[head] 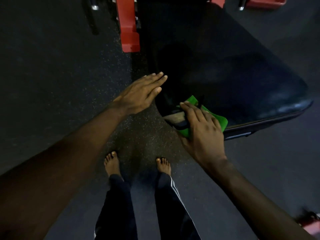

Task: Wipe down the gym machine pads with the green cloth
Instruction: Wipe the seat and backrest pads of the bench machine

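so looking straight down here, the black gym machine pad (233,75) takes up the upper right. Its long axis runs away from the person toward the top of the frame, leaning a bit to the right at the near end, and that near end is the wider one. The surface is shiny and dark, so detail further up is hard to make out

The green cloth (220,121) sits at the near left corner of the pad, draped over the edge so part of it hangs down the front. What shows of it stretches diagonally, far-left to near-right, roughly following the pad's near edge

The right hand (202,129) lies flat on top of the cloth, fingers spread and fairly straight, pointing up-left, pressing it onto the pad. The thumb is hidden under the edge, so no idea if it's hooking anything

The left hand (138,96) is flat and relaxed, fingers straight and together, holding nothing, just beside the pad's left edge, above the speckled rubber floor (69,66)

Other stuff: red frame parts (129,26) up top left of the pad, two bare feet (111,161) below, and dark track trousers (174,187) with white stripes
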`<state>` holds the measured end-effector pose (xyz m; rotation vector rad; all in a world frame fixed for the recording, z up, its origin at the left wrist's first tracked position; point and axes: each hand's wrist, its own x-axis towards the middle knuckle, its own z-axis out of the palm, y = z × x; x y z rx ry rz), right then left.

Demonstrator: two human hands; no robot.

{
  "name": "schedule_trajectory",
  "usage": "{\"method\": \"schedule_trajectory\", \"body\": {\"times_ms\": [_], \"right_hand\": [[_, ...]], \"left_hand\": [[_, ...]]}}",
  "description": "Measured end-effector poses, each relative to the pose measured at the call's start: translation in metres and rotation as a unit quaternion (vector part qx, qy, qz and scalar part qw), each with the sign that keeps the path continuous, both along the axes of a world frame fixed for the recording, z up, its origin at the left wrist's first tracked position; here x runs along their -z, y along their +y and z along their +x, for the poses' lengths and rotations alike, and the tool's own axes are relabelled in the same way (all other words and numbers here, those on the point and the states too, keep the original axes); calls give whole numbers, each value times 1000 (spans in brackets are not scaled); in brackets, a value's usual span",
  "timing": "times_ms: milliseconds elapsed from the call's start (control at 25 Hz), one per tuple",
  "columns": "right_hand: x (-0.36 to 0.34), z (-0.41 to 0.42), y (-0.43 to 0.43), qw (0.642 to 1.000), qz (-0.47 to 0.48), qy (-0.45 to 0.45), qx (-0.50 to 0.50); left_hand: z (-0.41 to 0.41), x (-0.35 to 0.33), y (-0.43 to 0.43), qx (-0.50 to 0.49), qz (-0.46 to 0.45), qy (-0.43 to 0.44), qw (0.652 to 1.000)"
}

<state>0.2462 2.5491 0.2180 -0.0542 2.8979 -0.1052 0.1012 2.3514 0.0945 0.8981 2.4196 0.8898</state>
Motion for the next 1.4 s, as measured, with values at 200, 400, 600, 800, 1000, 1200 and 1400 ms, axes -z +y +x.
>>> {"method": "schedule_trajectory", "body": {"times_ms": [200,400,600,800,1000,1200,1400], "right_hand": [[17,-30,-36,996,26,23,80],[19,-53,-57,992,15,-11,125],[2,-17,-44,995,36,-29,87],[30,-65,-72,993,64,-30,92],[32,-72,-75,996,43,-31,69],[2,-19,-43,998,34,-25,51],[26,-49,-67,992,78,-12,96]], "left_hand": [[-24,0,-9,53,-7,6,999],[-36,4,-11,74,3,7,997],[-53,4,-13,77,-5,-26,997],[-60,4,-10,75,9,-63,995],[-72,-2,-9,71,5,-67,995],[-86,6,-11,104,-23,-49,993],[-105,24,-12,112,-29,-38,993]]}}
